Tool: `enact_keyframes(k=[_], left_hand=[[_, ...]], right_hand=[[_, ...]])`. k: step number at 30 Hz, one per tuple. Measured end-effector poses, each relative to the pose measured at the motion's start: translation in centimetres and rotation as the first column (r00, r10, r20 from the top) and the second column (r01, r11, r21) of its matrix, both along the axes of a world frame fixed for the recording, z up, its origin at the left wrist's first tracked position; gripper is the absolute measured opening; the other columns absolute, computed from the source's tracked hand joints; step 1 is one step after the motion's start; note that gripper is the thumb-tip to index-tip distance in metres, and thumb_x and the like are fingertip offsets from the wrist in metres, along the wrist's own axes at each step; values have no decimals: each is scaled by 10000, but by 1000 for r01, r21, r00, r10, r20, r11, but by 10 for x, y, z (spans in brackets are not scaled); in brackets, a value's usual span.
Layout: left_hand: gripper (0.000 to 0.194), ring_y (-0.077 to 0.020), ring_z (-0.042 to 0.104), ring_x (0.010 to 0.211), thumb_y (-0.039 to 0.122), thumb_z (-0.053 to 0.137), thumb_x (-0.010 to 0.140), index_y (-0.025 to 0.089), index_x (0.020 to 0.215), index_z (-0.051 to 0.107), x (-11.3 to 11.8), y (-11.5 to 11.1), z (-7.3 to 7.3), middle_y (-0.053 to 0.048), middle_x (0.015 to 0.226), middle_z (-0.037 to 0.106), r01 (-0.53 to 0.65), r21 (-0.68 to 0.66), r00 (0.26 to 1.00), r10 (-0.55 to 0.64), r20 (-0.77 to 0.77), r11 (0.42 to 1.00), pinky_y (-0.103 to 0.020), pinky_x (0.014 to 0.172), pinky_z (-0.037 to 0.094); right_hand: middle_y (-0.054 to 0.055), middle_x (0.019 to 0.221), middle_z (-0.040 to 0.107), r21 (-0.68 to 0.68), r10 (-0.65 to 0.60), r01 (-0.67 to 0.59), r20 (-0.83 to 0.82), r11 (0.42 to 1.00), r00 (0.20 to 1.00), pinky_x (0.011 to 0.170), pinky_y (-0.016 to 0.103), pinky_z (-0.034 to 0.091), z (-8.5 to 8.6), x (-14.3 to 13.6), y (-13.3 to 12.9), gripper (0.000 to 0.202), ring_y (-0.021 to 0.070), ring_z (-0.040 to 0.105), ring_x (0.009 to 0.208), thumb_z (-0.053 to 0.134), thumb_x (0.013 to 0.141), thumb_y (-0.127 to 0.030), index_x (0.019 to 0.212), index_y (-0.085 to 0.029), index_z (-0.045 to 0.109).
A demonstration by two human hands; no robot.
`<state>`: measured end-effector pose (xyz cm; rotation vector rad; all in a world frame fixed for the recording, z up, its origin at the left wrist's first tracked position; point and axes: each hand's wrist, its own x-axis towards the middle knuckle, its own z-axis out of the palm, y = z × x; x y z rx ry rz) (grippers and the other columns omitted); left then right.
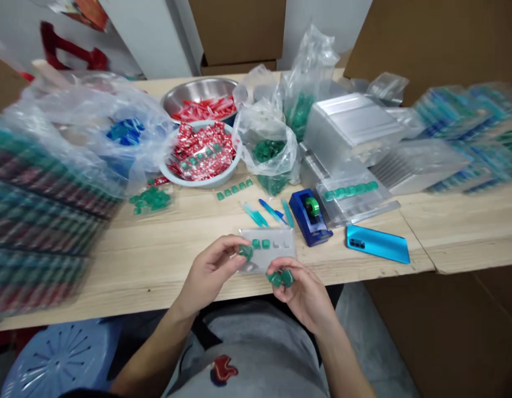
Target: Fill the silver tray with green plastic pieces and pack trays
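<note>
A clear plastic tray (262, 258) lies at the table's front edge, with a few small green pieces (265, 244) in its upper row and pale hollows to their right. Over the tray's left side, my left hand (214, 268) is closed on a green piece (246, 252) between thumb and fingers. My right hand (301, 290), just in front of the tray's lower right corner, is closed around several green pieces (280, 278). Beyond the tray lie blue and teal slim pieces (272, 211) and a blue tape dispenser (308, 218).
A blue phone (378, 245) lies at right. Behind stand a red-filled bowl (183, 179), a metal bowl (202, 85), bags of green pieces (266, 124) and clear plastic boxes (351, 130). Tall stacks (36, 221) fill the left; loose green pieces (152, 200) lie near them.
</note>
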<state>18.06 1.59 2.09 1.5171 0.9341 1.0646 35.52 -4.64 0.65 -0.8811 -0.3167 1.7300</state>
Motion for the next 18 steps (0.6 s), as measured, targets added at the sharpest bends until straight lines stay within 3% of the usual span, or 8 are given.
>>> enact_keyframes(k=[2, 5, 9, 13, 15, 18], left_hand=[[180, -133, 608, 696, 331, 710, 793, 201, 916, 729, -3, -8, -7, -43, 816, 679, 39, -117, 998, -44, -35, 992, -227, 634, 525], [218, -142, 634, 726, 346, 692, 820, 228, 1002, 712, -4, -18, -4, -50, 850, 692, 124, -168, 992, -117, 54, 978, -245, 670, 543], [199, -153, 658, 853, 234, 649, 865, 271, 1059, 671, 0, -21, 12, -42, 915, 700, 225, -115, 968, -207, 144, 968, -255, 765, 549], [182, -158, 633, 914, 188, 653, 855, 259, 1023, 669, -3, -20, 13, -39, 932, 668, 209, -44, 974, -203, 103, 977, -253, 793, 534], [194, -143, 617, 901, 183, 663, 847, 257, 1026, 663, -5, -22, 5, -27, 918, 651, 180, -17, 982, -179, 55, 983, -235, 797, 518], [197, -125, 607, 824, 176, 657, 847, 246, 1031, 652, -8, -29, -9, -13, 874, 637, 143, -75, 989, -146, -40, 987, -222, 756, 505]], right_hand=[[34, 746, 660, -41, -8, 8, 5, 999, 1000, 454, 214, 365, -6, 0, -8, 203, 83, 484, 514, 694, 750, -387, 790, -189, 714], [4, 743, 626, 41, -13, 10, 81, 999, 997, 455, 213, 352, 1, -2, -11, 245, 67, 446, 499, 734, 743, -452, 840, -227, 717], [-37, 690, 587, 247, -93, 10, 329, 969, 940, 489, 218, 380, 23, -7, -7, 146, 81, 475, 536, 750, 764, -346, 900, -301, 725], [-42, 711, 587, 354, -163, -71, 588, 932, 792, 644, 250, 456, 36, -15, -3, 170, 112, 550, 672, 744, 761, -198, 893, -303, 721], [-46, 710, 585, 343, -168, -88, 647, 935, 744, 664, 249, 461, 33, -17, -3, 134, 109, 553, 674, 720, 779, -182, 860, -289, 707], [-40, 693, 599, 237, -71, -132, 690, 962, 721, 632, 247, 460, 16, -14, -6, 49, 113, 560, 646, 706, 786, -213, 772, -247, 674]])
